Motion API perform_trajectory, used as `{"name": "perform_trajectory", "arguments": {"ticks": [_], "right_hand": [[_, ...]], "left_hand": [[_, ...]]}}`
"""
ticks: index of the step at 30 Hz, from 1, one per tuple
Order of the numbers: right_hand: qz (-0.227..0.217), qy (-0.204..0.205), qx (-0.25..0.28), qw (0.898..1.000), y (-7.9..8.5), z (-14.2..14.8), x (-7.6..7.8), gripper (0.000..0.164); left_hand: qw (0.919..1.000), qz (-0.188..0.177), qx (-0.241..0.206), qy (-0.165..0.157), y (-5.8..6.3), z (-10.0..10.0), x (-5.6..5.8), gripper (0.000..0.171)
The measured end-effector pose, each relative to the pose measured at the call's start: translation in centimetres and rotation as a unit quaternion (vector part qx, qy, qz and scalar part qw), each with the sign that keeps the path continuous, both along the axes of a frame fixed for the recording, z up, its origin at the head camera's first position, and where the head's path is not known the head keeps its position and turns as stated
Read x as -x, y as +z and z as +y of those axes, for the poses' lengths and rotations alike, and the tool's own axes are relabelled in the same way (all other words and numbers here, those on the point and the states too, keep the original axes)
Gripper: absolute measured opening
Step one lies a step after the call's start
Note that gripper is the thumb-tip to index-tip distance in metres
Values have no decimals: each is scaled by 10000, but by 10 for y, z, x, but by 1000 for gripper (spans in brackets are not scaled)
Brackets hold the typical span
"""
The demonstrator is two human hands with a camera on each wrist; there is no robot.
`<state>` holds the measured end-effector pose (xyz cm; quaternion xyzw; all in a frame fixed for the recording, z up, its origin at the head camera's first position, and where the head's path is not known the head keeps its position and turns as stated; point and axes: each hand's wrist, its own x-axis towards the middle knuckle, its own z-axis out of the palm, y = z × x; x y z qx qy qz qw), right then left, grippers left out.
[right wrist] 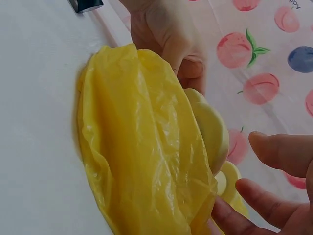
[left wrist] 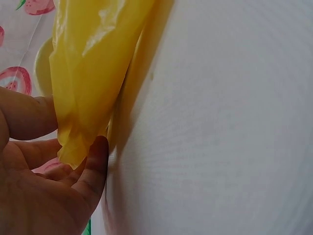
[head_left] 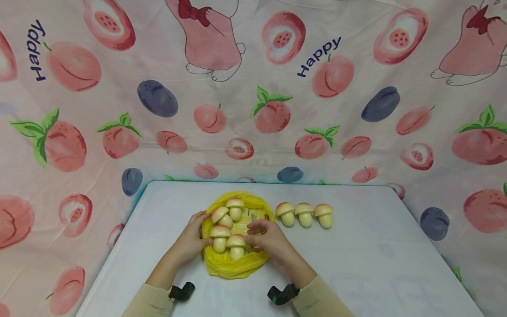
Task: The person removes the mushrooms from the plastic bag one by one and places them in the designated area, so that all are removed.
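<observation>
A yellow plastic bag, its rim rolled open, lies on the white table and holds several toy mushrooms with pale stems and reddish-tan caps. My left hand grips the bag's left rim; the left wrist view has thumb and fingers on either side of the yellow film. Over the bag's right part is my right hand, thumb and fingers spread apart with nothing between them. In the right wrist view its fingers are close to the bag's edge, and one mushroom cap shows above the rim.
Three more toy mushrooms stand in a row on the white table, right of the bag. Behind the table hangs a fruit-printed cloth. A black wrist camera sits on the left wrist, another on the right.
</observation>
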<state>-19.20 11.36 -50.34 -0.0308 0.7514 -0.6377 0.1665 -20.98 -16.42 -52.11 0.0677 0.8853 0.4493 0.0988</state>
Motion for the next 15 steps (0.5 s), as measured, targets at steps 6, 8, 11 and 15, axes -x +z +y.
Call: {"name": "perform_trajectory", "arguments": {"ticks": [6,8,11,15], "right_hand": [[-16,165,-249,9996,0,-2,-1,51],[-28,224,-390,9990,0,-3,-1,51],[-37,269,-612,9978,1,-4,-3,51],[29,257,-811,9964,3,-8,-4,50]], "left_hand": [[10000,-44,47,38,-1,0,1,80],[10000,-47,66,37,-1,0,1,80],[9999,-49,89,43,-1,0,1,80],[9999,-45,86,51,-1,0,1,80]]}}
